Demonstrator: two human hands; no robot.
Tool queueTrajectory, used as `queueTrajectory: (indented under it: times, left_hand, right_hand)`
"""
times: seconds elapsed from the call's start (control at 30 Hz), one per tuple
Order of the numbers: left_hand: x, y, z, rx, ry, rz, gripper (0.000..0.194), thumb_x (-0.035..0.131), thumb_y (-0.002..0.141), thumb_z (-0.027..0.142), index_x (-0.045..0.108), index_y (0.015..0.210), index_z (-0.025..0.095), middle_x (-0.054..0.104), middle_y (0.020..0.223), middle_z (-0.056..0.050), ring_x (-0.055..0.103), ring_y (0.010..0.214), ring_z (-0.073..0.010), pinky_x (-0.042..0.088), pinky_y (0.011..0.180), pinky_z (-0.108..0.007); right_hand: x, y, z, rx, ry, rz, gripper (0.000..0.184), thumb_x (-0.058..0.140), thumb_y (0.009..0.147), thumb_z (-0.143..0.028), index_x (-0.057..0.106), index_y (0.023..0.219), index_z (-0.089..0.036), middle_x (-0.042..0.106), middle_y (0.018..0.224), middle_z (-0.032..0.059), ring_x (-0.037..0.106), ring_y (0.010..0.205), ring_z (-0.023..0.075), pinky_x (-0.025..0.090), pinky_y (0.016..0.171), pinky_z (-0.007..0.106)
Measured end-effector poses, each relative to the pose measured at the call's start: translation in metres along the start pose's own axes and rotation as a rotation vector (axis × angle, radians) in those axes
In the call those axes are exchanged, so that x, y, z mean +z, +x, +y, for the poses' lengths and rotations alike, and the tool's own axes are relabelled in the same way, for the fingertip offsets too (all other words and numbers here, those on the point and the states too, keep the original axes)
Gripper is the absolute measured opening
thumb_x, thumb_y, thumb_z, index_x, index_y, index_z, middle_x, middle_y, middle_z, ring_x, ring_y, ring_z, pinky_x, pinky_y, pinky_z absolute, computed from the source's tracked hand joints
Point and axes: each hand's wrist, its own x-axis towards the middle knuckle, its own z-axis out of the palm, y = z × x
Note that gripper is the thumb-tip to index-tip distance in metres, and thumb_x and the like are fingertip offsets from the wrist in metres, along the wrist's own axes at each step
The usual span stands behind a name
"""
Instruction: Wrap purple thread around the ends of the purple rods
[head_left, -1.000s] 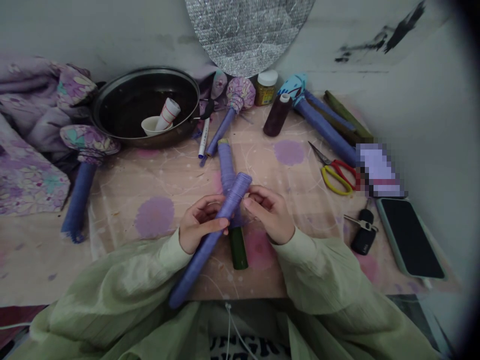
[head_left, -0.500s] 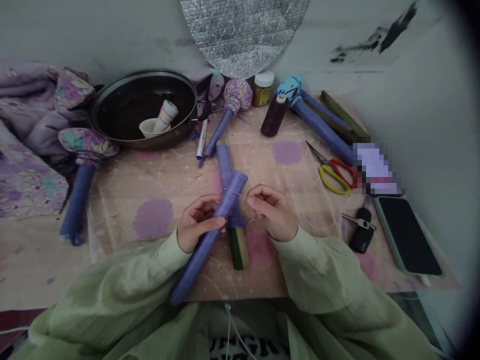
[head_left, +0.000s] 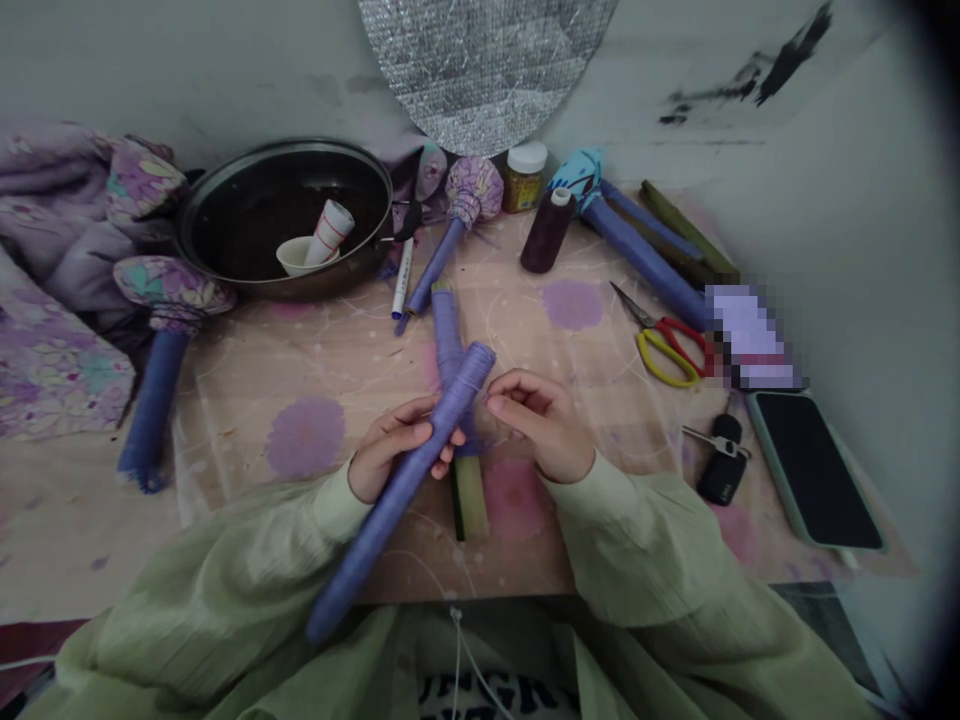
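My left hand (head_left: 397,450) grips a slim rod wound in blue-violet thread (head_left: 397,490), which slants from upper right to lower left. My right hand (head_left: 536,420) sits just right of the rod's upper end, with its fingertips pinched together. Any thread there is too fine to make out. Under the held rod lies a second thread-wound tube (head_left: 448,345), its bare green bamboo end (head_left: 469,498) pointing towards me. Pale green sleeves cover both my forearms.
A dark pan (head_left: 225,240) holds a white cup and paper roll. Around the table stand a dark thread spool (head_left: 549,232), a jar (head_left: 523,177), a marker (head_left: 403,280), and several wrapped rods. Scissors (head_left: 670,350), keys (head_left: 721,462) and a phone (head_left: 814,470) lie right.
The held rod's lower end has swung left and towards me, and my left hand has turned with it. The green bamboo end beneath now shows a paler face.
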Motion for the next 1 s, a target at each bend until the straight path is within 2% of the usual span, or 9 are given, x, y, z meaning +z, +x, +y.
queueTrajectory:
  times: [0.17, 0.3, 0.57, 0.77, 1.0]
  left_hand:
    - [0.002, 0.000, 0.001, 0.025, 0.036, 0.051, 0.038, 0.076, 0.063, 0.024, 0.063, 0.097, 0.014, 0.070, 0.071, -0.004, 0.061, 0.056, -0.0122, 0.045, 0.043, -0.019]
    - [0.002, 0.000, 0.001, 0.041, 0.036, 0.037, 0.037, 0.077, 0.062, 0.023, 0.062, 0.095, 0.015, 0.068, 0.071, -0.004, 0.060, 0.056, -0.0114, 0.044, 0.043, -0.018]
    - [-0.002, 0.000, -0.004, -0.030, -0.065, -0.088, 0.032, 0.072, 0.069, 0.029, 0.063, 0.096, 0.012, 0.065, 0.072, -0.005, 0.057, 0.055, -0.0095, 0.040, 0.041, -0.015]
    - [0.002, -0.001, -0.003, -0.124, -0.225, -0.169, 0.024, 0.067, 0.073, 0.030, 0.064, 0.088, 0.011, 0.052, 0.068, 0.000, 0.040, 0.046, -0.0024, 0.036, 0.038, -0.012]
    - [0.002, -0.004, 0.006, -0.259, -0.188, -0.309, 0.029, 0.056, 0.082, 0.026, 0.058, 0.109, 0.015, 0.043, 0.075, 0.001, 0.030, 0.043, -0.0025, 0.027, 0.029, -0.010]
  right_hand:
    - [-0.003, 0.000, 0.002, 0.020, 0.043, -0.018, 0.021, 0.072, 0.068, -0.035, 0.059, 0.066, -0.017, 0.045, 0.046, -0.0079, 0.033, 0.039, 0.0034, 0.027, 0.039, 0.020]
    - [-0.003, 0.002, 0.005, 0.033, 0.116, -0.036, 0.023, 0.072, 0.067, -0.035, 0.058, 0.065, -0.017, 0.039, 0.042, -0.0098, 0.030, 0.036, 0.0028, 0.025, 0.037, 0.019]
    - [0.000, 0.001, 0.002, 0.022, 0.086, -0.047, 0.024, 0.072, 0.068, -0.038, 0.059, 0.066, -0.018, 0.040, 0.042, -0.0093, 0.031, 0.037, 0.0034, 0.025, 0.037, 0.020]
    - [0.003, -0.001, -0.002, -0.062, -0.032, -0.002, 0.027, 0.073, 0.066, -0.042, 0.060, 0.065, -0.018, 0.050, 0.051, -0.0055, 0.038, 0.044, 0.0051, 0.030, 0.042, 0.022]
    - [0.004, -0.002, -0.003, -0.074, -0.027, -0.041, 0.026, 0.071, 0.069, -0.041, 0.057, 0.063, -0.019, 0.048, 0.048, -0.0065, 0.037, 0.042, 0.0056, 0.033, 0.044, 0.022]
